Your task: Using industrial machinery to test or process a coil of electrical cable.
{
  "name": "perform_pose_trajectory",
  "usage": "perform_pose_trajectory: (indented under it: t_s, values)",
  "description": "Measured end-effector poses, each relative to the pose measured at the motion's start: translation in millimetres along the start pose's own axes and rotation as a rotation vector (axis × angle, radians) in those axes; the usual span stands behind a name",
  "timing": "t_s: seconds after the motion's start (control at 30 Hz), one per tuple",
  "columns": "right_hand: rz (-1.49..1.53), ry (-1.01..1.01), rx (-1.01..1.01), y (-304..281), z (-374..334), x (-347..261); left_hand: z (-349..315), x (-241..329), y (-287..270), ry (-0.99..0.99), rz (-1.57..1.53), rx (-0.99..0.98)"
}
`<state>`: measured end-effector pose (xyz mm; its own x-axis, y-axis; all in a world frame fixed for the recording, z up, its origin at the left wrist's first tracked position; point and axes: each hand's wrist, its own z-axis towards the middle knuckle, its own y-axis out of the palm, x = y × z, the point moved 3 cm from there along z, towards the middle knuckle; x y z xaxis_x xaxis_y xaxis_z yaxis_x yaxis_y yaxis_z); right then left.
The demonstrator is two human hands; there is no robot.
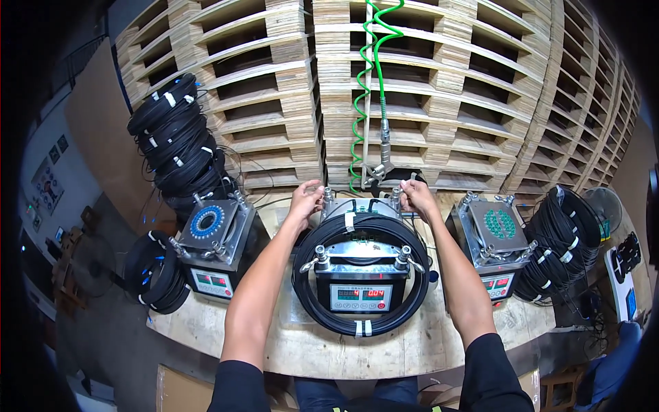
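A black cable coil (304, 288) with white ties rings the front of the middle testing device (357, 257), a metal-topped box with a lit red and green display (361, 298). Both my arms reach past the coil to the device's far corners. My left hand (308, 200) is closed beside the far left metal post (328, 195). At the far right metal post (396, 195), my right hand (417, 198) has thumb and fingers pinched together. What lies between the fingertips of either hand is too small to make out.
Similar devices stand left (218, 237) and right (493, 237) on the wooden table (405, 353). Black cable coils pile up at far left (180, 147) and right (563, 237). Behind rise stacked wooden pallets (439, 89), with a green spiral hose (382, 75) hanging down.
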<state>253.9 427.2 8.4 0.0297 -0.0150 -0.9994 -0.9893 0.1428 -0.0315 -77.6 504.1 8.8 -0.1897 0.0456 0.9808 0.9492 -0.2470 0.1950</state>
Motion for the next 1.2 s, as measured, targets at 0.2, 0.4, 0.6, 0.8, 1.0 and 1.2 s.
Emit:
perform_pose_trajectory:
  t_s: [0.2, 0.4, 0.6, 0.8, 1.0, 1.2]
  values:
    - [0.077, 0.091, 0.035, 20.4, -54.3, -30.3, -44.4, 17.2, -0.6, -0.108, 0.349, 0.067]
    - [-0.164, -0.067, 0.141, 17.3, -100.2, -7.0, -81.0, 27.2, 25.0, 0.001, 0.57, -0.044]
    - [-0.299, -0.152, 0.22, 60.3, -104.4, -40.2, -80.1, 42.2, 31.2, 0.014, 0.603, -0.024]
    - [-0.427, -0.263, 0.375, 64.8, -94.9, -22.4, -77.9, 29.2, 34.0, -0.044, 0.859, 0.206]
    - [-0.415, -0.328, 0.33, 53.9, -74.6, -19.3, -70.5, 35.7, 35.9, 0.016, 0.811, 0.195]
    - [-0.587, -0.073, 0.399, 84.9, -92.9, -53.5, -66.5, 41.8, 42.0, 0.042, 0.767, 0.231]
